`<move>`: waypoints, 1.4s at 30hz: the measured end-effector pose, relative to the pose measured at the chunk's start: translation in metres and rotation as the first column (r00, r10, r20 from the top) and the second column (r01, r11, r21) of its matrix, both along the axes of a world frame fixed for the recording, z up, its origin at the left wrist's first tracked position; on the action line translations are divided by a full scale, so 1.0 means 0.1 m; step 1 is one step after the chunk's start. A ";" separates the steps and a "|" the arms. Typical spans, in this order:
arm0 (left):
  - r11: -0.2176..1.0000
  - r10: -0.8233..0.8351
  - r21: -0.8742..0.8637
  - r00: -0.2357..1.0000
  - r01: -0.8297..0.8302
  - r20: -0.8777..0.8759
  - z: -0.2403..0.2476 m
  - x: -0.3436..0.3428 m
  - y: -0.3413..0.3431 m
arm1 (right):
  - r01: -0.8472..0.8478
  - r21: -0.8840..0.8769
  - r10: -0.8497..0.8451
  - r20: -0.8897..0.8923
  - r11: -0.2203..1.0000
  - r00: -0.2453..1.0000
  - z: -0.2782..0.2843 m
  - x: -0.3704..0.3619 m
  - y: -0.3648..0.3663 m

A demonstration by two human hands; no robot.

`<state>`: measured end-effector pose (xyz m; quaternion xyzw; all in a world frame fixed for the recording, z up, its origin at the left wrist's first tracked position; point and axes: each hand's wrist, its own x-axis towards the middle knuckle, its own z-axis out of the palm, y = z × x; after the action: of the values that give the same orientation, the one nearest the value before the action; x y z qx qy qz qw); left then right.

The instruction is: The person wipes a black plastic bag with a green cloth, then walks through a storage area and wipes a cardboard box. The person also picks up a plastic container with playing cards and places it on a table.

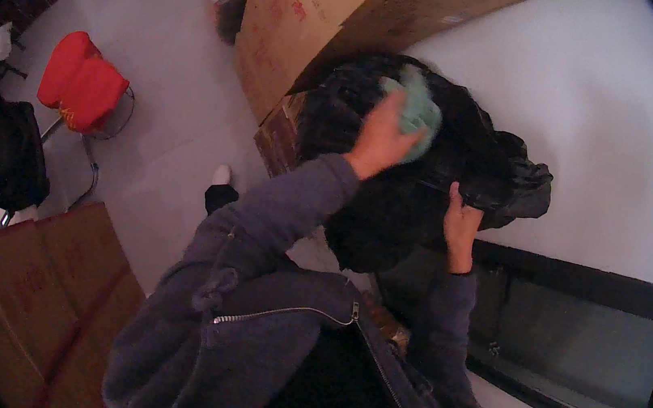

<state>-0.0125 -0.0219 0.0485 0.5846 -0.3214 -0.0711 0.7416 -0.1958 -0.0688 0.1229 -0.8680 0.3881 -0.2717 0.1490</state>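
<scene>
A pale green cloth (419, 116) is in my left hand (384, 139), whose fingers are closed on it over a big crumpled black bundle (418, 187). The bundle is dark, slightly shiny and full of folds; whether it is a jacket or a bag I cannot tell. Its right part is gripped by my right hand (461, 225), with the thumb on top and the other fingers hidden beneath the black material. The cloth and the left fingertips look a little blurred.
Beyond the bundle stands a large cardboard box (300, 17), against a white wall (590, 114). More cardboard (46, 300) lies at lower left, near a chair with a red cover (82, 84). At right is a dark-framed glass panel (573, 324). Another person's dark hair (230, 14) shows beside the box.
</scene>
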 end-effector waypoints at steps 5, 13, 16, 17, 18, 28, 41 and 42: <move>0.929 -0.365 0.193 0.860 0.314 0.358 0.23 -0.20 -0.18 | -0.087 -0.131 0.079 -0.064 0.988 0.995 0.06 0.00 0.18; 0.810 -0.525 0.580 0.559 0.094 0.642 -0.63 0.53 -0.20 | 0.001 0.068 -0.012 0.152 0.998 0.988 0.04 -0.05 0.31; 0.779 -0.433 0.611 0.583 -0.142 0.687 -0.89 0.99 -0.13 | -0.002 -0.167 0.001 -0.008 0.986 1.000 0.03 -0.08 0.24; 0.776 -0.391 0.608 0.629 -0.167 0.672 -0.96 1.19 -0.08 | -0.001 -0.151 0.002 0.008 0.989 1.000 0.03 -0.09 0.22; 0.744 -0.341 0.638 0.709 -0.198 0.617 -1.03 1.38 -0.02 | -0.004 -0.170 0.010 0.036 0.986 0.999 0.03 -0.09 0.18; 0.907 0.407 0.327 0.751 -0.265 -0.520 -2.11 0.78 1.04 | 0.194 0.634 -0.522 0.383 0.749 0.762 -0.26 -0.14 -0.13; 0.826 0.203 0.563 0.925 0.013 -0.320 -2.22 0.62 0.62 | 0.172 0.804 -0.631 0.292 0.569 0.719 -0.45 -0.46 -0.14; 0.880 0.218 0.471 0.933 -0.061 -0.286 -2.15 0.66 0.56 | 0.173 0.812 -0.631 0.279 0.557 0.724 -0.49 -0.51 -0.12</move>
<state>0.0537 0.0343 -0.1664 0.7433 -0.1235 -0.1868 0.6304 -0.2470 -0.0809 0.0740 -0.4950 0.6006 -0.3516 0.5202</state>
